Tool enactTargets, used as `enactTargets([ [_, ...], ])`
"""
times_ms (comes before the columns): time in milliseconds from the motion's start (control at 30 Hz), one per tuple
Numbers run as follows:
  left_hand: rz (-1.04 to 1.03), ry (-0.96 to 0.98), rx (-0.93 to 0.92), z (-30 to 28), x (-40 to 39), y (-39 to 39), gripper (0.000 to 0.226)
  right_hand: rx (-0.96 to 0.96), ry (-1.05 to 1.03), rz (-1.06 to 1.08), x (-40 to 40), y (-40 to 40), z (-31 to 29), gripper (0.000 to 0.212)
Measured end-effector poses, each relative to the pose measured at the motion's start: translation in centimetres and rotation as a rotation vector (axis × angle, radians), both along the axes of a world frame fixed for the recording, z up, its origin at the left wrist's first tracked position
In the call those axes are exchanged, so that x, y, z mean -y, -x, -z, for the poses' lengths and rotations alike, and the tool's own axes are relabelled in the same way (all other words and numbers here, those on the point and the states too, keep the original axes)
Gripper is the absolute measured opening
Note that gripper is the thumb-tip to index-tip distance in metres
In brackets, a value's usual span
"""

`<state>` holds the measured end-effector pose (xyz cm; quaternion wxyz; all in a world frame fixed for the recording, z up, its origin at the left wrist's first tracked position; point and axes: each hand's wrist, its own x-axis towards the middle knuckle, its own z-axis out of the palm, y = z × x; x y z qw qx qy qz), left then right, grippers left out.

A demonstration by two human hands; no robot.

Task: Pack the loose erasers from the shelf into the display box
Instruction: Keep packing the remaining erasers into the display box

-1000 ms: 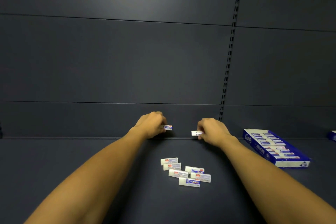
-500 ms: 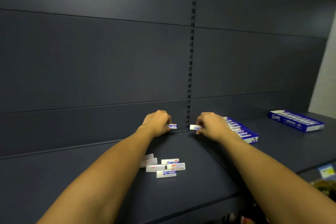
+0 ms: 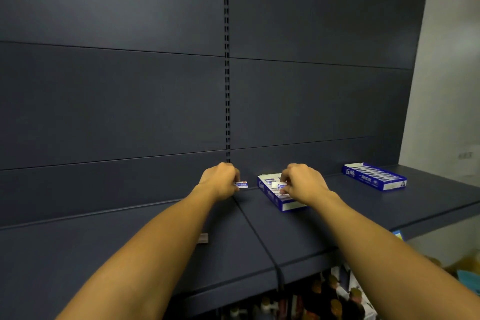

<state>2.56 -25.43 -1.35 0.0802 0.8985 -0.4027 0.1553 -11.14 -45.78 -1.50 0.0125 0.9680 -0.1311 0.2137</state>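
Where the two shelf [image 3: 363,205] boards meet, the near box [image 3: 275,196] lies just right of the seam, a blue open tray running with its long side away from the viewer and slanting a little left. It holds wrapped erasers in rows laid crosswise; the right hand covers much of the tray, so their count cannot be told. A second box [image 3: 374,176] of the same kind sits well right of the near box, closer to the shelf's far right end, its long side running left to right and filled with about ten dark-sleeved erasers side by side.

Two boxes, then, and two erasers in the fingers. The left hand [image 3: 220,181], left of the near box and just over the seam, pinches one eraser [image 3: 241,184] between curled fingertips; it sticks out toward the near box, long axis level and pointing right. The right hand [image 3: 304,183] hovers over the near box, fingers curled down, pinching a second eraser [image 3: 277,185] above the tray's left part; its long axis runs roughly left to right, the white end toward the left hand. Whether it touches the packed rows cannot be told.

A pale blurred block [image 3: 203,238] shows beside the left forearm, nearer than the near box and left of the seam; it may be a loose eraser, but it is too blurred to tell.
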Motion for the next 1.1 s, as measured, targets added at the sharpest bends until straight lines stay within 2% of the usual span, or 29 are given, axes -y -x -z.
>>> enactTargets([
  [500,-0.086,0.026,0.027,0.9,7.6,7.2,0.023,-0.028,0.048,-0.068,7.2,6.2,0.0,0.027],
  [800,-0.066,0.040,0.038,0.4,11.3,4.5,0.027,0.017,0.023,-0.073,10.9,3.9,0.0,0.023],
  [1100,-0.043,0.150,-0.062,1.7,14.9,0.2,0.023,0.039,-0.068,-0.125,13.8,-2.0,0.5,0.023],
])
